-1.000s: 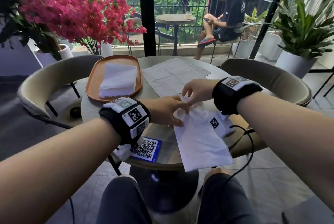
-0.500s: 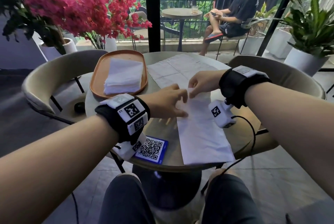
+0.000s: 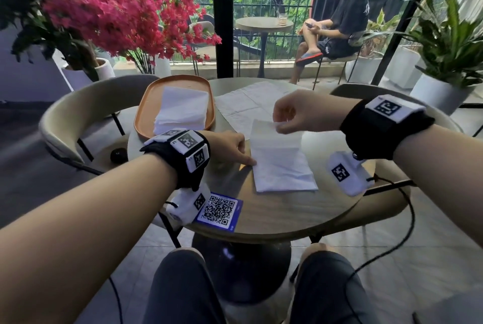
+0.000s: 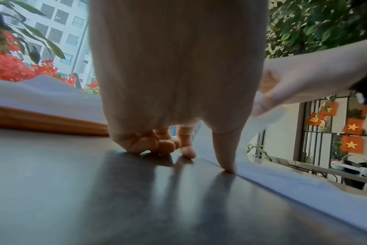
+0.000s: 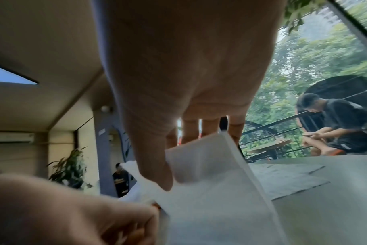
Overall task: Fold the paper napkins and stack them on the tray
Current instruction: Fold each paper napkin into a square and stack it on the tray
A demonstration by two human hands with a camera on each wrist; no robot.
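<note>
Lying creased, white napkin (image 3: pixel 279 159) – far edge pinched in right grip (image 3: pixel 300 114), left grip (image 3: pixel 230 148) fingertip-pressing.

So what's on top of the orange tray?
A stack of folded white napkins sits on the orange tray, covering most of its floor. Only the rim and bare strips around the stack show; anything under the stack is hidden.
</note>
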